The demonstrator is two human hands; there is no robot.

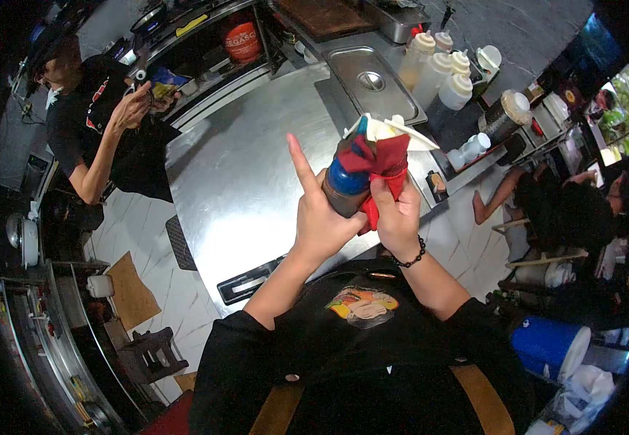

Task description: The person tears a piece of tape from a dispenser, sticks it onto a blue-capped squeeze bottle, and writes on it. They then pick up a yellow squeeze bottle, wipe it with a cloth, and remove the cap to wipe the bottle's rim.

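Note:
My left hand [322, 228] is wrapped round a dark bottle with a blue top [348, 181], its index finger stretched out away from the bottle. A red cloth [385, 185] is bunched in my right hand [399, 216], thumb pressed on it, and lies against the side of the bottle. Dark red, blue and whitish folds of fabric stick up over the bottle's top and partly cover it. Both hands are above the near right part of a steel counter [249, 156].
A steel pan lid [372, 81] lies at the counter's far side, beside several squeeze bottles [434, 72]. At the left stands a co-worker [104, 123] with a packet in hand. Another person [561, 203] sits low at the right. A blue drum [550, 348] lies lower right.

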